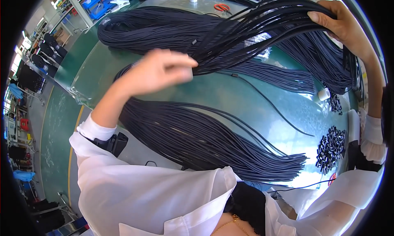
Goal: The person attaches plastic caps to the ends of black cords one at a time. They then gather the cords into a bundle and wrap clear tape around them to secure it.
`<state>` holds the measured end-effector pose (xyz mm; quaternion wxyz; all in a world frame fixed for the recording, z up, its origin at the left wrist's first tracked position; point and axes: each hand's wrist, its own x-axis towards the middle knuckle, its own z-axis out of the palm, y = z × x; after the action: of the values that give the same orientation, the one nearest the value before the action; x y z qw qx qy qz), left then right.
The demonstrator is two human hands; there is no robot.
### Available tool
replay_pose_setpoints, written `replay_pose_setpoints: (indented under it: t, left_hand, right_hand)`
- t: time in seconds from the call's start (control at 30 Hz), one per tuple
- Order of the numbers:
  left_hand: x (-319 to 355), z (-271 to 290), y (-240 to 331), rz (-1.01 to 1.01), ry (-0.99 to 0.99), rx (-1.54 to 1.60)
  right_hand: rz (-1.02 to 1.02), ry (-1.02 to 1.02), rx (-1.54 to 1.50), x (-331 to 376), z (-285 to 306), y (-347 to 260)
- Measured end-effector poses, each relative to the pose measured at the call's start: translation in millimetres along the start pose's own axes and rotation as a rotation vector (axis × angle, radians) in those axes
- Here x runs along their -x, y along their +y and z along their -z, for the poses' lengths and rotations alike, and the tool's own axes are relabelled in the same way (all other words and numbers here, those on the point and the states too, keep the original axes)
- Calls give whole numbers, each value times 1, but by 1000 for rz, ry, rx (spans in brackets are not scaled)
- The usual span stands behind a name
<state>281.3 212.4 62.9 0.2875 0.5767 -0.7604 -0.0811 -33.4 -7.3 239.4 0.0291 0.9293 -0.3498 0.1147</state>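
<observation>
- A big bundle of black cords [197, 139] lies on the green tabletop [230, 96], at its near edge.
- The left hand [158, 71] is closed on one end of a lifted cord bunch [246, 26].
- The right hand [342, 24] grips the other end, above the far right corner.
- Small black clips [330, 147] lie near the right edge.

Sleeves: loose white shirt, cuffs gathered just behind each wrist.
Neck: thin gold chain.
Underneath: black top.
</observation>
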Motion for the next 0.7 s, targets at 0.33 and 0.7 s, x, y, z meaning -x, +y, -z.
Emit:
replay_pose_setpoints:
  t: [0.33, 0.7]
  left_hand:
    - [-66, -47, -18, 226, -222, 272]
    - [-83, -31, -32, 191, -372, 401]
  right_hand:
    - [265, 277, -133, 2, -5, 6]
    - [239, 150, -135, 25, -24, 5]
